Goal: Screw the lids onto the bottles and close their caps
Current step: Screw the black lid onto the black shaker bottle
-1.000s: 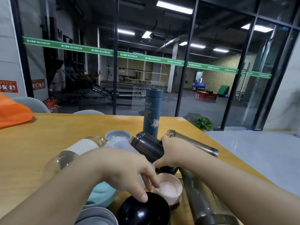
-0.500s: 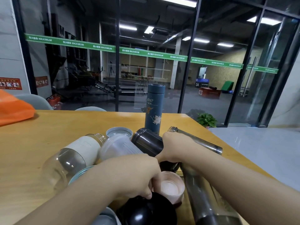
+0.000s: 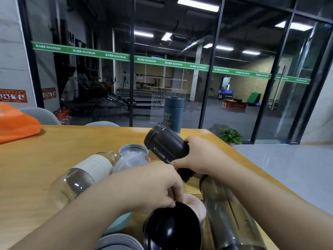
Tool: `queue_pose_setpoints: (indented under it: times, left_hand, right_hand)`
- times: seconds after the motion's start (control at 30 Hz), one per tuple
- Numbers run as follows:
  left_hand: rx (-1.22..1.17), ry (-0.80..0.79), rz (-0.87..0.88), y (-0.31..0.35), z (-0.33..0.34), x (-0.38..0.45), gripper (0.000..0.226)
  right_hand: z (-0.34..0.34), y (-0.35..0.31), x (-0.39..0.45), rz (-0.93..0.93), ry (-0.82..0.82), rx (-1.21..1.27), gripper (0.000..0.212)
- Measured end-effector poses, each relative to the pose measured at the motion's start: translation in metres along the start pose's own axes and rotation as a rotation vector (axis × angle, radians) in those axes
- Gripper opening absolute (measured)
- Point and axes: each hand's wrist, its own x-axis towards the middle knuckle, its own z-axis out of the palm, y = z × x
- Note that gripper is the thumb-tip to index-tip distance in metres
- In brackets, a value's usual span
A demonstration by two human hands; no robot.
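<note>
Here, right hand [image 3: 201, 156] wrapped round tilted dark bottle [image 3: 167, 150], mouth open. Left hand [image 3: 153, 184] pinching black lid [image 3: 171, 228].

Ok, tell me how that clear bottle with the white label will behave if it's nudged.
The clear bottle lies on its side on the table, so it would probably roll. It looks empty, so likely light. Its smooth wall may be slippery to grip.

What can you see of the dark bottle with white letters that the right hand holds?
The dark cylindrical bottle looks like matte black plastic, with white letters reading "BOTTLE" along its side. It is tilted, its round rimmed end pointing up and to the left, lifted above the wooden table. The right hand grips its lower part; the hidden end cannot be seen.
</note>
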Motion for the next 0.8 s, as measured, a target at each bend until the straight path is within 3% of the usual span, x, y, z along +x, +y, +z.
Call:
queue_pose_setpoints:
  times: [0.37, 0.53, 0.8]
  left_hand:
    - [-0.108, 0.165, 0.023, 0.006, -0.015, -0.009, 0.015]
    - [-0.186, 0.309, 0.022, 0.000, -0.015, -0.008, 0.010]
    - [-0.551, 0.472, -0.048, -0.017, -0.016, -0.002, 0.014]
  right_hand:
    - [-0.016, 0.010, -0.002, -0.050, 0.123, 0.241, 0.069]
    - [-0.024, 0.013, -0.005, -0.088, 0.206, 0.326, 0.068]
    - [-0.031, 0.025, -0.005, -0.115, 0.331, 0.469, 0.074]
